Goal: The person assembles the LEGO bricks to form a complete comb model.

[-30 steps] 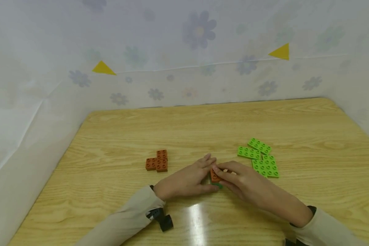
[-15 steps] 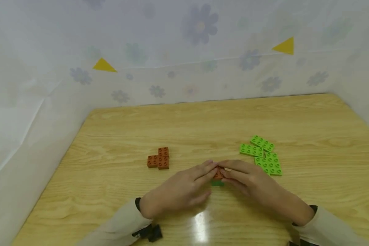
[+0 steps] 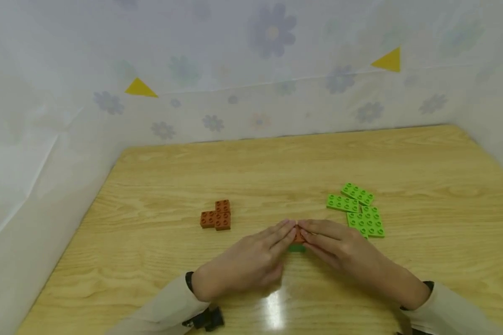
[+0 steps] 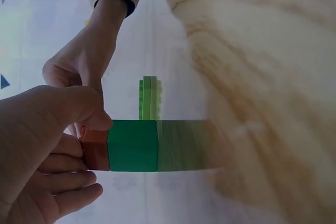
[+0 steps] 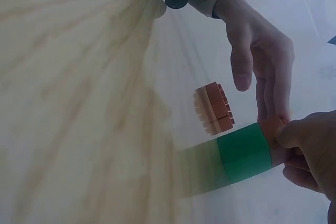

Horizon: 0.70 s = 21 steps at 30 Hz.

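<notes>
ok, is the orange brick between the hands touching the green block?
Touching. The left wrist view shows it: the orange brick sits flush against the green block, meeting along one straight seam, no gap visible.

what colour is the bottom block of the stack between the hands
The bottom block is plain green; it shows best in the left wrist view.

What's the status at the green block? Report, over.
Left hand, right hand: both touching orange brick. Brick sits atop green block. Lime plates off to the right, nothing seen in the way.
</notes>
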Motion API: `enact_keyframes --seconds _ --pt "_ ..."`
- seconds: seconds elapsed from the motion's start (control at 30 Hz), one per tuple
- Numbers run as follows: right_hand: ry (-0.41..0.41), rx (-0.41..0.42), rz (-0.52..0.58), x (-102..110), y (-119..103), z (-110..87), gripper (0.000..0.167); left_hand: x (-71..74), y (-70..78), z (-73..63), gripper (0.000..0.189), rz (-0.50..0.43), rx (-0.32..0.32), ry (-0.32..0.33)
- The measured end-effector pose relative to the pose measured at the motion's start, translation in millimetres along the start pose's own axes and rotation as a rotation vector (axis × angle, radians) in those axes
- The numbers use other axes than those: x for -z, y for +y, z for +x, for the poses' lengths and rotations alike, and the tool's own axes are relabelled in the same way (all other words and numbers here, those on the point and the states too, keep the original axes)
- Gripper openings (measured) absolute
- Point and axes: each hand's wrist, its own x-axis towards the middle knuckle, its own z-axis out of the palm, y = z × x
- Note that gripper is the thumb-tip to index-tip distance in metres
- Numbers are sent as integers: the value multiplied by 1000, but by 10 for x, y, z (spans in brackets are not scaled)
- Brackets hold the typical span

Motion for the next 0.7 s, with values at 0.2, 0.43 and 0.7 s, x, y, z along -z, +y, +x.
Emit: enact_keyframes --seconds 0.2,0.43,0.7 --pt "26 43 19 -34 5 -1 38 -101 -91 41 46 -155 35 202" --pt "30 27 0 -26 17 -17 40 -135 -161 103 65 -298 224 106" --pt "58 7 14 -33 15 -7 34 -186 -166 214 65 -365 248 86"
